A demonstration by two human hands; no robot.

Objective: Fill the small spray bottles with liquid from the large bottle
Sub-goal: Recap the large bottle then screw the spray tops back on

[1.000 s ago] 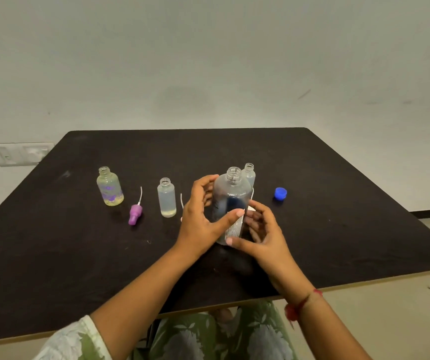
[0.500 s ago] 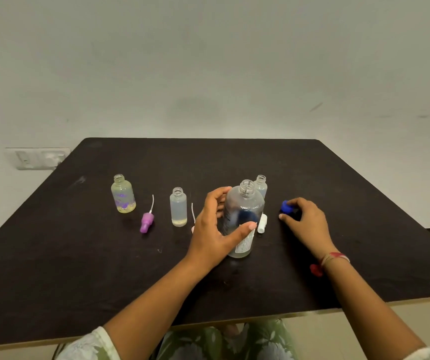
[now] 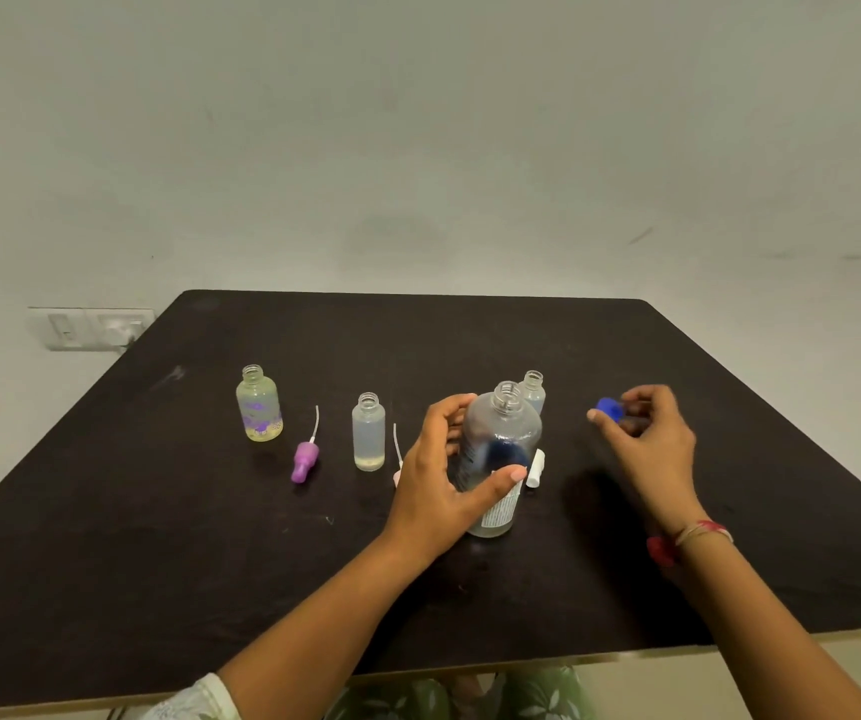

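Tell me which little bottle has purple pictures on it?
The leftmost small bottle, beside the purple sprayer. The middle bottle and the back bottle are plain.

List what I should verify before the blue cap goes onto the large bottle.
1. Large bottle upright, left hand gripping it: ok.
2. Its neck uncapped: ok.
3. Blue cap pinched in right hand: ok.
4. Left small bottle, middle small bottle, rear small bottle upright: ok.
5. Their fill levels: cannot tell.
6. Spray heads fitted: not ok; purple sprayer and white sprayer lie on the table.
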